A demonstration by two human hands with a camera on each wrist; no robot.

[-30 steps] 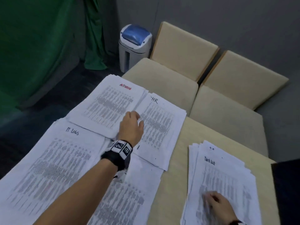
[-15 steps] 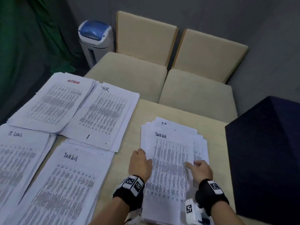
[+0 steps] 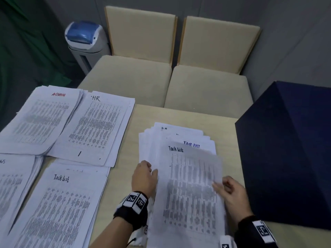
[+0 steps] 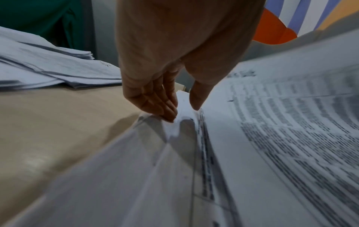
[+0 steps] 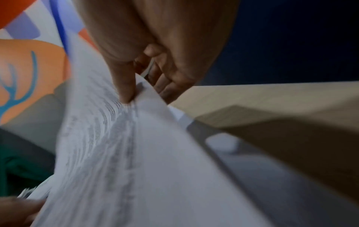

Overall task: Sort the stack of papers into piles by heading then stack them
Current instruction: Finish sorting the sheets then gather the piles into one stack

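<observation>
The unsorted stack [image 3: 148,140] lies fanned on the table, right of centre. Its top sheet [image 3: 189,185], headed "Task List", is raised and blurred. My right hand [image 3: 222,187] pinches that sheet's right edge, thumb on top and fingers under it, as the right wrist view shows for the hand [image 5: 139,95] and the sheet [image 5: 126,153]. My left hand [image 3: 148,170] rests with straight fingers on the stack's left edge, beside the lifted sheet [image 4: 281,122] in the left wrist view [image 4: 182,110]. Sorted piles lie to the left: ADMIN [image 3: 41,119], HR [image 3: 96,126], IT Logs [image 3: 12,185], Task List [image 3: 59,208].
A large dark blue box [image 3: 290,149] stands on the table's right side, close to my right hand. Two beige chairs [image 3: 129,76] [image 3: 207,86] stand beyond the far edge. A white bin with a blue lid [image 3: 84,38] stands on the floor at the back left. Bare table [image 3: 125,176] shows between piles and stack.
My left hand came back from the ADMIN and HR piles to the stack's left edge. My right hand took the top Task List sheet by its right edge and raised it.
</observation>
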